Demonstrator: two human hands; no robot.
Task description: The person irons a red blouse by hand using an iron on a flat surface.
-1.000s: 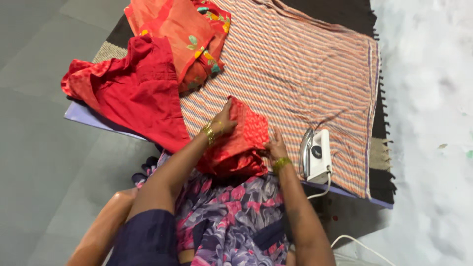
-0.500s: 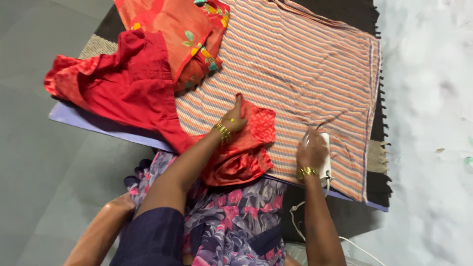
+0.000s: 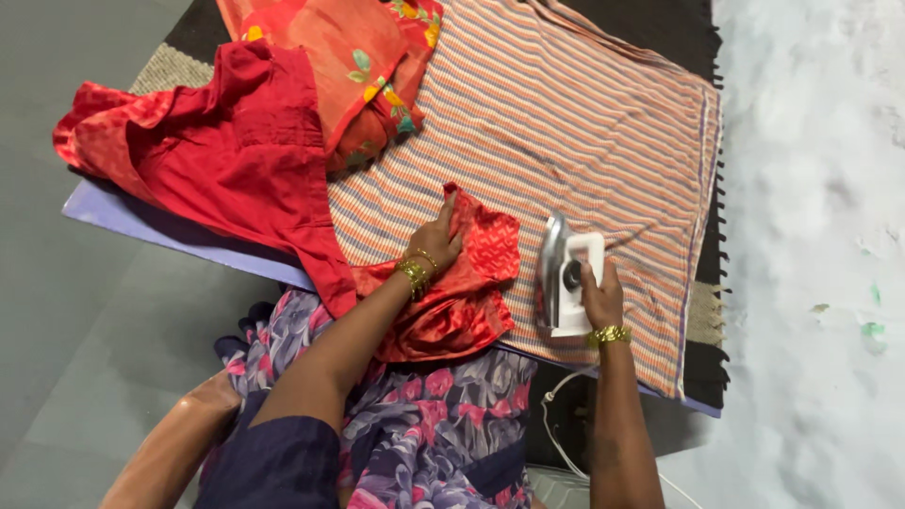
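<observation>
**Red cloth and an iron**

Red cloth (image 3: pixel 471 273) lies on the striped sheet (image 3: pixel 584 123), pressed flat under the open left hand (image 3: pixel 436 243). Just beside it, the right hand (image 3: pixel 600 300) grips a white iron (image 3: pixel 564 273) tight, tipped up.

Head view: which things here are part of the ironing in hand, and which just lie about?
In hand:
left hand pressing the small red garment
right hand gripping the white iron
striped cloth underneath

Lying about:
large red garment
folded orange floral fabric
</observation>
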